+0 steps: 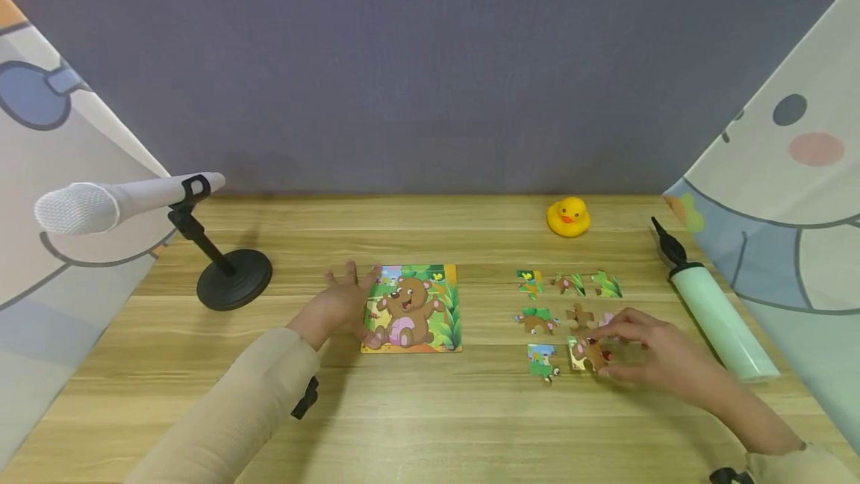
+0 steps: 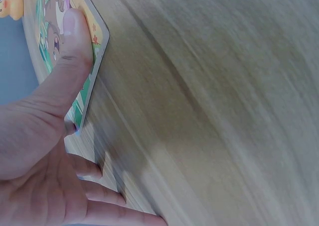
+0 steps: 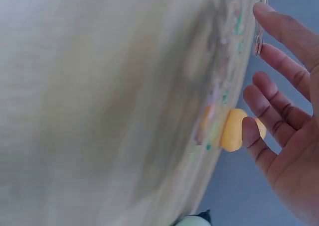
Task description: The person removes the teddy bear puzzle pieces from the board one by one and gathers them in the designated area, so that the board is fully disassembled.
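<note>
My left hand (image 1: 341,308) lies with spread fingers at the left side of a square bear picture board (image 1: 410,312). In the left wrist view its thumb (image 2: 77,39) rests on the board's edge, while the other fingers reach past the corner onto the table. On the right, my right hand (image 1: 661,353) pinches a brown bear jigsaw piece (image 1: 586,355) between thumb and index finger. The right wrist view shows that piece (image 3: 258,43) edge-on, lifted off the table, the other fingers loosely bent. Several loose jigsaw pieces (image 1: 535,320) lie around and beyond it; one pink piece is partly hidden by the hand.
A yellow rubber duck (image 1: 568,217) sits at the back right. Beyond my right hand lies a mint-green hand pump (image 1: 725,323) with a black nozzle. A white microphone (image 1: 128,200) on a black stand (image 1: 235,278) occupies the left. A grey panel (image 1: 430,81) closes off the back.
</note>
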A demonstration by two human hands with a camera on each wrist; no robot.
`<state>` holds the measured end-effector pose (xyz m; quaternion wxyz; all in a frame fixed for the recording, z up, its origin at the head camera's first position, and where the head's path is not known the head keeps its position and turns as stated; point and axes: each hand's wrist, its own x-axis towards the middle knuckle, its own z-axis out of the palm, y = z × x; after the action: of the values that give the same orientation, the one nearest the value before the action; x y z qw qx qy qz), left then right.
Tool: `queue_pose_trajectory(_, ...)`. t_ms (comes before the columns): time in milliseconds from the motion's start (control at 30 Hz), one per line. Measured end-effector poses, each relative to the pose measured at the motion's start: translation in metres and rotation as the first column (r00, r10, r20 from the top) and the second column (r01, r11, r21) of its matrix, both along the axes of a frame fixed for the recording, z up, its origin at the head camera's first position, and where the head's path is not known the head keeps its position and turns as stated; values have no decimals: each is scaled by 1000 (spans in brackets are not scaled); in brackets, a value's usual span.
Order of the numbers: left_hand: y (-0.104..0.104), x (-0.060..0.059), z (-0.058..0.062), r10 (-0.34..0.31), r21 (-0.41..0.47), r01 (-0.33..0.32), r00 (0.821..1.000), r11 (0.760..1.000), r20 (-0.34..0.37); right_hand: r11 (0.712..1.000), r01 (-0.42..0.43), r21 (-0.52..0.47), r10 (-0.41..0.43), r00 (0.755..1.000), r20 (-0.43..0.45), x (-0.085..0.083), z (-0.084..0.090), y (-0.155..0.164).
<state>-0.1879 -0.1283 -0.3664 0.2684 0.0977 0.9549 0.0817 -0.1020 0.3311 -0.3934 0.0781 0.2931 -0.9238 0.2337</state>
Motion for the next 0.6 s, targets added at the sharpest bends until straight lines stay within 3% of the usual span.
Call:
queue_pose_trajectory(300, 0, 0, -1, -6, -10, 6, 1000, 1000, -6, 993, 39, 115, -38, 999, -11, 9, -19, 8)
queue_pose_trajectory(600, 0, 1, 0, 6, -2, -6, 1000, 1000, 3, 997, -5, 74, 1, 999, 46, 8, -23, 14)
